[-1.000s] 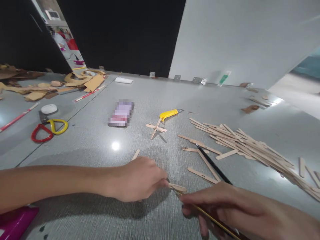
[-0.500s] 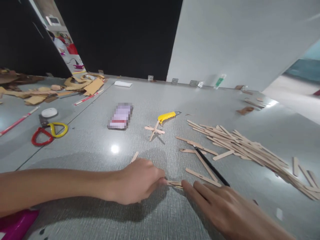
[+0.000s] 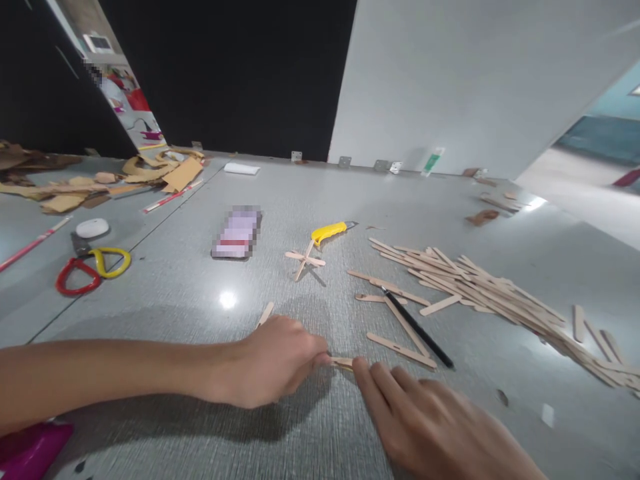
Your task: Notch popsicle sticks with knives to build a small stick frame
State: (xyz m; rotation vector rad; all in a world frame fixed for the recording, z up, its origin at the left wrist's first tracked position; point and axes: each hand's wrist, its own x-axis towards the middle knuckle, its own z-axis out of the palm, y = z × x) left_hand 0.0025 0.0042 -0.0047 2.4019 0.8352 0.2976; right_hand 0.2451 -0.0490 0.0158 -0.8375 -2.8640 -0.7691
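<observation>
My left hand (image 3: 277,363) is closed, its thumb and fingers pinching one end of flat wooden craft sticks (image 3: 343,362) low over the table. On the other end lie the fingertips of my right hand (image 3: 425,413), fingers bent and together, thumb hidden beneath. Only a short length of the sticks shows between the hands. Another craft stick (image 3: 265,314) pokes out behind my left hand. Right of the hands, a black pen (image 3: 425,333) lies across loose sticks. Farther off, crossed craft sticks (image 3: 305,259) lean by a yellow utility knife (image 3: 330,233).
A long heap of craft sticks (image 3: 480,290) covers the right side. Scissors with red and yellow handles (image 3: 114,263), a white mouse-like object (image 3: 93,229) and a phone (image 3: 237,232) lie to the left. Cardboard scraps (image 3: 170,173) pile at the back left. A magenta object (image 3: 37,453) sits near my left forearm.
My right hand has slid slightly left, so less of the held sticks shows between the hands and the pen's end is uncovered. My left hand stays closed on them. The view has shifted slightly.
</observation>
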